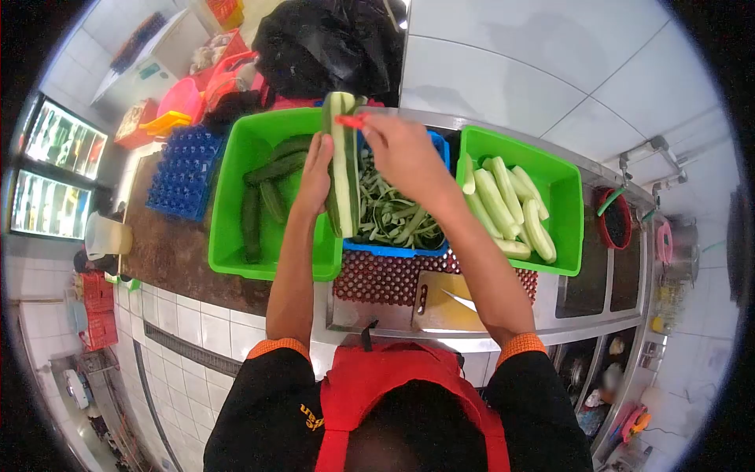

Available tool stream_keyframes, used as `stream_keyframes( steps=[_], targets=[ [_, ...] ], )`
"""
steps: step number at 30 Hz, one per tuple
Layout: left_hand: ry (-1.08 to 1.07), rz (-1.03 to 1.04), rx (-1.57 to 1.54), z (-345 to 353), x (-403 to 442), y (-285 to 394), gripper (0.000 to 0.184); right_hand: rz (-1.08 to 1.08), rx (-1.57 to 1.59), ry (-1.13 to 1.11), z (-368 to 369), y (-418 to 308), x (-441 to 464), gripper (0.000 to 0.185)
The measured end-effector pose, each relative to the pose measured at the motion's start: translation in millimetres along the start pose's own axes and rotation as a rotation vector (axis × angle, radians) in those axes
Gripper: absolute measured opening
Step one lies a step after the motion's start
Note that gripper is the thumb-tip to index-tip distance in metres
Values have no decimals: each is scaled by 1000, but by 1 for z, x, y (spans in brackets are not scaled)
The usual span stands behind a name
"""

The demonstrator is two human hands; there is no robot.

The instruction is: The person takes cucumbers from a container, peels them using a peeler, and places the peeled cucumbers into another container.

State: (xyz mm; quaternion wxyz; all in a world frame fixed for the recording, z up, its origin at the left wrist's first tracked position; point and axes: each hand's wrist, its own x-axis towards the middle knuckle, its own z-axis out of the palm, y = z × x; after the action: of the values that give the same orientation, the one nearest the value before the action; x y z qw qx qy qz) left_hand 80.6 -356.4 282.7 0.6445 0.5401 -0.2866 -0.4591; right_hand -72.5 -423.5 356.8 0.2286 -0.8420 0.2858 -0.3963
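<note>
My left hand point(316, 175) grips a long dark green cucumber point(341, 189), held upright, with pale strips where skin is gone. My right hand point(405, 157) is closed on a red peeler point(351, 121), which lies against the cucumber near its far end. Beneath my hands, a blue crate point(393, 252) holds a heap of green peelings point(397, 212). On the left, a green bin point(303, 270) contains several unpeeled cucumbers point(250, 220). In the right-hand green bin point(570, 204) lie several pale peeled cucumbers point(497, 193).
Nearest my body, a knife point(460, 300) rests on a yellow cutting board point(437, 303) over a red perforated mat point(377, 275). A blue egg tray point(185, 173) sits at the left. Sink basins point(586, 291) and a red bucket point(613, 224) are to the right; a black bag point(326, 51) stands behind.
</note>
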Motion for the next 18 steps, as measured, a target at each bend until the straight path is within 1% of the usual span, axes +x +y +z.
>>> stream_keyframes(
  steps=[1, 2, 3, 5, 6, 8, 9, 10, 11, 13, 14, 15, 16, 17, 18],
  targets=[
    [1, -53, -47, -4, 5, -2, 68, 51, 4, -75, 4, 0, -9, 13],
    [8, -52, -50, -7, 12, -6, 65, 68, -35, -112, 7, -3, -21, 13],
    [8, -53, -51, -7, 19, -8, 65, 122, 78, -149, 7, -10, -31, 13],
    [72, -3, -345, -8, 30, -9, 53, 112, 107, -57, 20, -12, -60, 14],
    [77, 3, -345, -11, 33, -11, 53, 106, 111, -59, 16, -17, -66, 14],
    [230, -24, -452, -18, 41, -13, 57, 172, 123, -181, 2, -21, -74, 16],
    [301, -37, -502, -23, 47, -15, 60, 161, 131, -175, 0, -20, -78, 16],
    [345, -12, -604, -30, 60, -23, 64, 151, 186, -282, -2, -18, -83, 15],
    [338, -9, -604, -41, 66, -30, 64, 146, 235, -389, -3, -17, -87, 15],
    [169, -40, -799, -59, 77, -33, 64, 116, 187, -354, -4, -14, -80, 14],
    [93, -53, -721, -63, 77, -38, 66, 114, 143, -256, -7, -13, -71, 13],
    [91, -52, -722, -59, 68, -33, 66, 116, 104, -158, -9, -11, -62, 12],
    [20, -90, -554, -49, 53, -20, 66, 54, 34, -59, -9, -7, -51, 11],
    [-48, -126, -386, -39, 40, -11, 67, 53, 34, -60, -9, -5, -39, 11],
    [-30, -141, -359, -28, 32, -9, 67, 38, -4, -3, -7, -4, -26, 11]
  ],
)
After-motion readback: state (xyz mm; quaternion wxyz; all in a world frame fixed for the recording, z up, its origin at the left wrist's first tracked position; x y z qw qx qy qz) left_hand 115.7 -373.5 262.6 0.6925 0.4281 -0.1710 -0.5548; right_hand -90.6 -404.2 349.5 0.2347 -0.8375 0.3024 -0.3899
